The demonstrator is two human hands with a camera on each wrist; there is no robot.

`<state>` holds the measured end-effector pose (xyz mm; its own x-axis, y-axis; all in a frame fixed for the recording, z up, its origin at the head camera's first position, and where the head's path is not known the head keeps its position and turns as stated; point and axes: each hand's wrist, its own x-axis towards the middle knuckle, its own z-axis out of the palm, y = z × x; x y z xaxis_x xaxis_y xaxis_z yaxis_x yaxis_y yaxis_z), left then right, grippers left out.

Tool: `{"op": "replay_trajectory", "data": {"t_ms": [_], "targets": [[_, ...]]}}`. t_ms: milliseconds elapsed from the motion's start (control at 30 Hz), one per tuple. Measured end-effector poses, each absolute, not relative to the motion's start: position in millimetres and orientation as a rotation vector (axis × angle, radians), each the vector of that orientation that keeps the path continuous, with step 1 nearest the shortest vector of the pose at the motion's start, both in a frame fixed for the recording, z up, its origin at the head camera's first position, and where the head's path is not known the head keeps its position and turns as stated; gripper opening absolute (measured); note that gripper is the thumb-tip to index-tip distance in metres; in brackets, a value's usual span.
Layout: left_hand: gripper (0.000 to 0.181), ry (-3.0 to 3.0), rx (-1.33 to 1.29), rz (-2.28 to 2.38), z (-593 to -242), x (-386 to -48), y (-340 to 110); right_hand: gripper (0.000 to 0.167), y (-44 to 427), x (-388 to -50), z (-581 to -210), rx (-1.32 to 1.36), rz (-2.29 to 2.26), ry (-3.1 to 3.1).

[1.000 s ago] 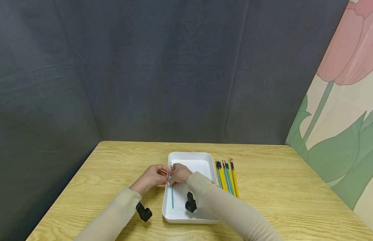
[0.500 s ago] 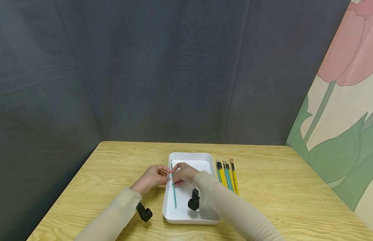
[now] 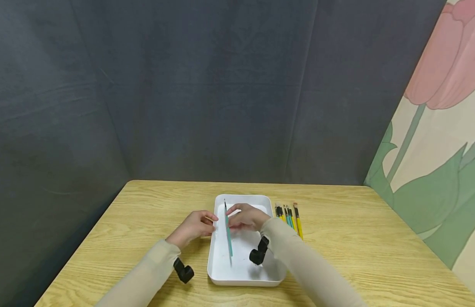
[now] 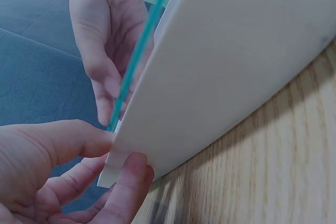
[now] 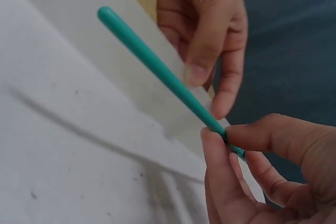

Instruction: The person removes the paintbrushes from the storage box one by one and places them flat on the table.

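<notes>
My right hand [image 3: 246, 217] pinches a slim teal-handled paintbrush [image 3: 228, 238] between thumb and fingers, over the left part of a white tray [image 3: 245, 282]. In the right wrist view, the teal handle [image 5: 163, 72] slants up from the fingertips, its rounded end clear of the tray floor. The bristle end points to the far side in the head view. At the tray's left rim, my left hand [image 3: 195, 226] grips the wall. The left wrist view has its thumb at the rim and fingers against the outer wall [image 4: 220, 66].
Several paintbrushes with yellow and teal handles [image 3: 298, 224] lie in a row on the wooden table [image 3: 356, 247], just right of the tray. My right forearm covers their lower ends. A dark curtain [image 3: 222, 106] stands behind the table.
My right hand has moved rightward, away from the left wall, with the teal paintbrush, which has lifted off the tray floor. My left hand stays at the rim.
</notes>
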<state>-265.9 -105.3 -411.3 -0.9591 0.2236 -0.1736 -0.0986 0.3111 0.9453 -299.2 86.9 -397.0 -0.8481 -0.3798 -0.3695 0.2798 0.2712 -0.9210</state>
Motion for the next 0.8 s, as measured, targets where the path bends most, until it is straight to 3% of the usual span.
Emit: {"op": "replay_trajectory", "data": {"t_ms": [800], "targets": [[0.029,2.287,0.098,1.710,-411,-264,-104,0.034,159,-269,-364,-0.173,-1.723,1.962]]}}
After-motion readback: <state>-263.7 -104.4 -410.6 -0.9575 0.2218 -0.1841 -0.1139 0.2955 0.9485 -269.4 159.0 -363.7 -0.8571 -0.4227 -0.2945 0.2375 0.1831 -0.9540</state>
